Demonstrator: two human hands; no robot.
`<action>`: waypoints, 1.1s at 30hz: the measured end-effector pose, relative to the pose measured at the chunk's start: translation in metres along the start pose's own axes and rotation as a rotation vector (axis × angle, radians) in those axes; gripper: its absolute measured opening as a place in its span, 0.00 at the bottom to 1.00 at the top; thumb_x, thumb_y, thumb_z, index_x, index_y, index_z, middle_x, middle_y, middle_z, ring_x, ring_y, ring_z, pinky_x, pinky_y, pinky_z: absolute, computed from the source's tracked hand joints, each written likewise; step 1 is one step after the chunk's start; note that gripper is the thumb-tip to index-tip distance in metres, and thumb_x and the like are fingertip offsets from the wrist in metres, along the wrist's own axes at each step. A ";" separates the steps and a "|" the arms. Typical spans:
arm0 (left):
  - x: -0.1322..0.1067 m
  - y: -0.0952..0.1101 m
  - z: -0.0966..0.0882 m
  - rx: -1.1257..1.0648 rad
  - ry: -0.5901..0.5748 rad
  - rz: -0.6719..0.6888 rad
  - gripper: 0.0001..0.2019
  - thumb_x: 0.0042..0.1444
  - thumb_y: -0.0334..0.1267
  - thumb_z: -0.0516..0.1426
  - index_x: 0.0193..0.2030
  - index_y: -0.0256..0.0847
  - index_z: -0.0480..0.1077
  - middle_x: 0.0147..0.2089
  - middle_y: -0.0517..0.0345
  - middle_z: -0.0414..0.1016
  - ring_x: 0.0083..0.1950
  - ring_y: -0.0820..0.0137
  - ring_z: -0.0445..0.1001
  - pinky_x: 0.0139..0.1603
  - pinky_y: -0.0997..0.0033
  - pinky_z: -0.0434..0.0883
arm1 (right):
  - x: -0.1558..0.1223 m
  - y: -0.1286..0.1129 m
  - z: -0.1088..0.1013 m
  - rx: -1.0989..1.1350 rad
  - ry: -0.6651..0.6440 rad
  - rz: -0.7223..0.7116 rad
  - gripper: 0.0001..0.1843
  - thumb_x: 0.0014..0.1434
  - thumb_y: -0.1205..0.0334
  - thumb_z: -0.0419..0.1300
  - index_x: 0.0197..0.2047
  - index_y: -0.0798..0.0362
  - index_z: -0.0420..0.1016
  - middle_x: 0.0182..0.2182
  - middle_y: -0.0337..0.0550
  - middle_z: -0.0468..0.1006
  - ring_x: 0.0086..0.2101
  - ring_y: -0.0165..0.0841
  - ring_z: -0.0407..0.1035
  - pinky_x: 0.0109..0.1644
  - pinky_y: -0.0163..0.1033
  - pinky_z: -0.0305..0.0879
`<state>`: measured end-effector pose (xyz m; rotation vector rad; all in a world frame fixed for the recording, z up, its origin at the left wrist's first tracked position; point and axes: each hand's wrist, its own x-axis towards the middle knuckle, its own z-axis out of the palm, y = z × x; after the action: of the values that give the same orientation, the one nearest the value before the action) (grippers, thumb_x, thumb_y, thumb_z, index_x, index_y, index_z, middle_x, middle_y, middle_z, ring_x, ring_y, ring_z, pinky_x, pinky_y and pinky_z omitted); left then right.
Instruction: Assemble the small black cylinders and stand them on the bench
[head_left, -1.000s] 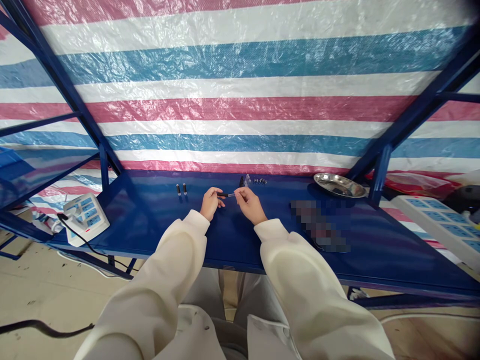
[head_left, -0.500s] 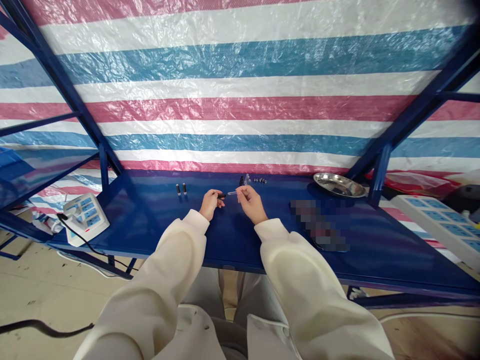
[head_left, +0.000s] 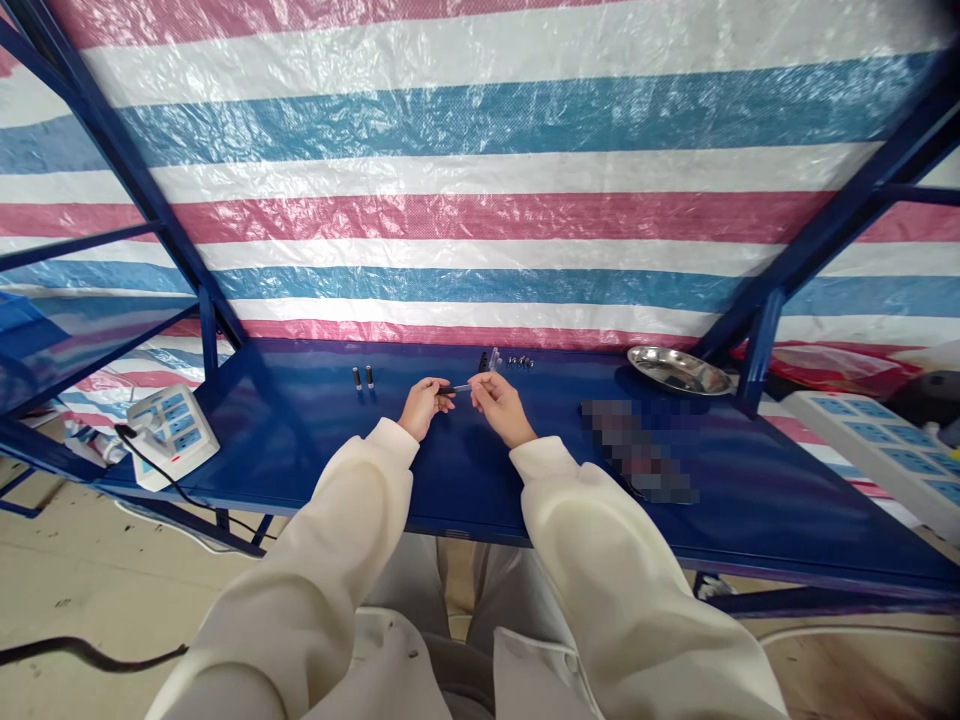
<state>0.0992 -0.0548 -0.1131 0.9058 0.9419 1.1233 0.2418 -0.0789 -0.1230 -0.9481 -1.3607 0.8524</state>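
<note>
Over the middle of the blue table, my left hand [head_left: 422,410] pinches a small black tube-like piece [head_left: 445,390]. My right hand [head_left: 502,410] has its fingertips closed on a slim clear tube [head_left: 462,387]. The two pieces lie end to end in one line, and the clear tube's left end meets or enters the black piece; how deep I cannot tell. Just beyond my right hand are small black parts [head_left: 484,360], clear tubes [head_left: 496,358] and several little shiny metal parts [head_left: 520,363]. Two short black-and-silver cylinders [head_left: 363,378] stand to the left.
A round metal dish [head_left: 679,370] sits at the table's back right. Nearer on the right lies a dark, pixelated object [head_left: 637,452]. Power strips flank the table, one at the left [head_left: 174,435] with a black cable and one at the right [head_left: 885,450]. Striped sheeting [head_left: 480,215] hangs behind.
The clear tube in my right hand has moved slightly left, closing the gap to the black piece in my left hand. Other things on the table have stayed put.
</note>
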 end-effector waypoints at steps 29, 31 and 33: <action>-0.004 0.002 0.000 0.241 -0.068 0.256 0.13 0.47 0.42 0.63 0.34 0.35 0.71 0.32 0.54 0.75 0.34 0.70 0.75 0.35 0.73 0.66 | 0.003 0.000 -0.004 0.308 0.045 0.184 0.20 0.47 0.45 0.62 0.35 0.51 0.65 0.17 0.30 0.65 0.17 0.24 0.57 0.21 0.33 0.52; -0.005 0.002 0.000 0.278 -0.070 0.287 0.14 0.46 0.44 0.63 0.35 0.35 0.71 0.32 0.55 0.75 0.33 0.71 0.74 0.35 0.73 0.66 | 0.003 -0.001 -0.003 0.311 0.042 0.198 0.20 0.47 0.45 0.63 0.35 0.51 0.65 0.16 0.29 0.65 0.16 0.24 0.57 0.21 0.33 0.51; -0.005 0.003 0.001 0.308 -0.067 0.317 0.15 0.46 0.45 0.62 0.35 0.36 0.71 0.32 0.55 0.75 0.32 0.72 0.73 0.35 0.72 0.67 | 0.003 -0.001 -0.003 0.306 0.046 0.214 0.21 0.47 0.45 0.63 0.36 0.51 0.64 0.16 0.29 0.66 0.16 0.24 0.56 0.21 0.33 0.50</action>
<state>0.0981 -0.0590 -0.1098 1.3724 0.9531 1.2238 0.2446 -0.0764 -0.1211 -0.8759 -1.0632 1.1579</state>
